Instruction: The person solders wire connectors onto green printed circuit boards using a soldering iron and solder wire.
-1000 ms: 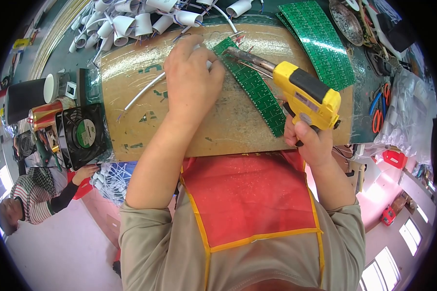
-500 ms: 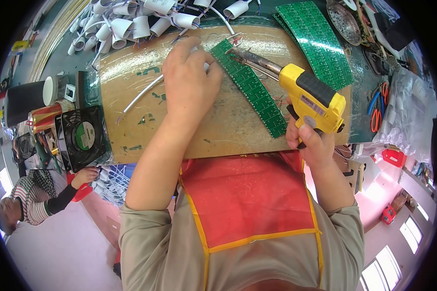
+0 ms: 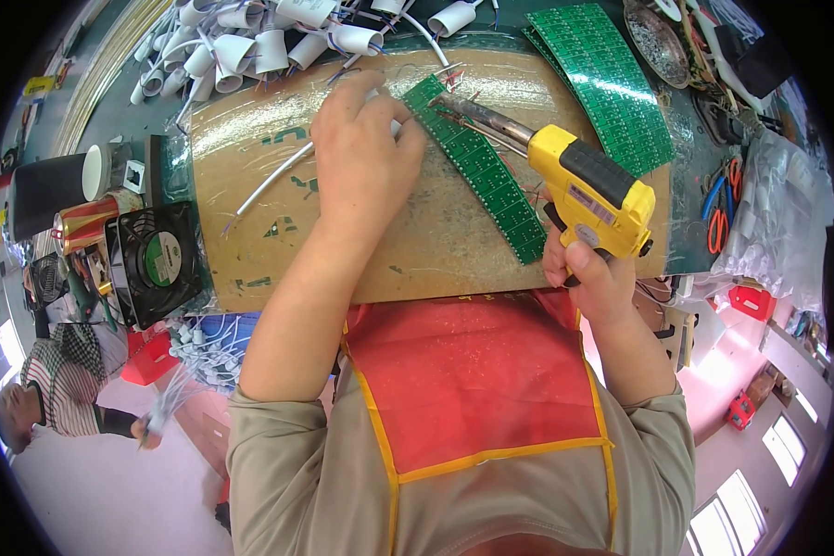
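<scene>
My right hand [image 3: 595,276] grips the handle of a yellow and black soldering gun [image 3: 593,176]. Its metal tip reaches to the far end of a narrow green circuit board strip [image 3: 491,181], which lies slanting across the brown work board. Just left of that end, my left hand [image 3: 369,153] is closed, palm down, around a white cable [image 3: 273,181]. One length of the cable sticks out to the left, and white bits show between the fingers. The fingertips and the cable's far end are partly hidden. Thin red wires lie by the strip.
White cylindrical lamp holders [image 3: 269,51] with wires are heaped at the back left. More green circuit board sheets [image 3: 607,83] lie back right, near a metal dish [image 3: 656,42]. A black fan [image 3: 157,261] stands left; orange-handled tools [image 3: 718,227] lie right. A co-worker [image 3: 65,385] sits lower left.
The soldering gun has shifted slightly left and toward me; my left hand stays in place. The co-worker's hand has drawn away from the cable heap with a bundle of white cables.
</scene>
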### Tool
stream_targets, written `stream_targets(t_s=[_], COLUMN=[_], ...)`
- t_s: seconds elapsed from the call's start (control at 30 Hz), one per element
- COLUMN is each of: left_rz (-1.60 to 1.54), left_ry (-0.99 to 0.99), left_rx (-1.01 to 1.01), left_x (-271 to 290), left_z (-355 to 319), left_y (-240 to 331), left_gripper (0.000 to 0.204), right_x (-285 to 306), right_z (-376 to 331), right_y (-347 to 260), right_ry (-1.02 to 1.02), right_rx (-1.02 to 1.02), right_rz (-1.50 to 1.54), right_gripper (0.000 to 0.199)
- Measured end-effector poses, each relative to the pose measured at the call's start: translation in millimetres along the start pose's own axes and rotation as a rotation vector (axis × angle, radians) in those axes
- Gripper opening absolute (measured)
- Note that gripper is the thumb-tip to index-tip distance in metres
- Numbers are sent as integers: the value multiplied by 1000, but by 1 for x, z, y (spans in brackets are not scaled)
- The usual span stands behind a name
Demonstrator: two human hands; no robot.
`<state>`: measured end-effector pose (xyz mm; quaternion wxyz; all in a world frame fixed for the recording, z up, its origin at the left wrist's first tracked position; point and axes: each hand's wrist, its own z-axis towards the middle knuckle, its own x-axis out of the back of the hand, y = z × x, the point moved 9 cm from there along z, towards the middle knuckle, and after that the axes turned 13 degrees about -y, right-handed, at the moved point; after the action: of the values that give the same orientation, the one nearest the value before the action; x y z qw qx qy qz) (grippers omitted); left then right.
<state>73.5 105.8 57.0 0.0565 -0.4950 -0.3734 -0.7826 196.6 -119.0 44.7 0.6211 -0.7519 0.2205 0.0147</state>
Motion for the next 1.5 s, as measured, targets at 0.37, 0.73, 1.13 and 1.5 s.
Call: stream_targets(t_s=[0.37,0.73,1.13,1.5], left_rz=[-15,-10,-70,-27], left_ry=[-8,7,8,9], left_rx=[4,-5,-55,-75], left_x=[0,1,4,1], left_z=[0,-2,-6,-6], left_y=[0,-1,1,2], left_gripper=[8,11,13,9], right_x=[1,-2,-3,-3], right_z=[0,1,2,2], right_y=[3,6,5,5], right_ry=[-4,-11,-5,-4], right_rx=[1,-13,-11,-8], right_rz=[11,-28,-24,-18], right_gripper=[37,21,16,14])
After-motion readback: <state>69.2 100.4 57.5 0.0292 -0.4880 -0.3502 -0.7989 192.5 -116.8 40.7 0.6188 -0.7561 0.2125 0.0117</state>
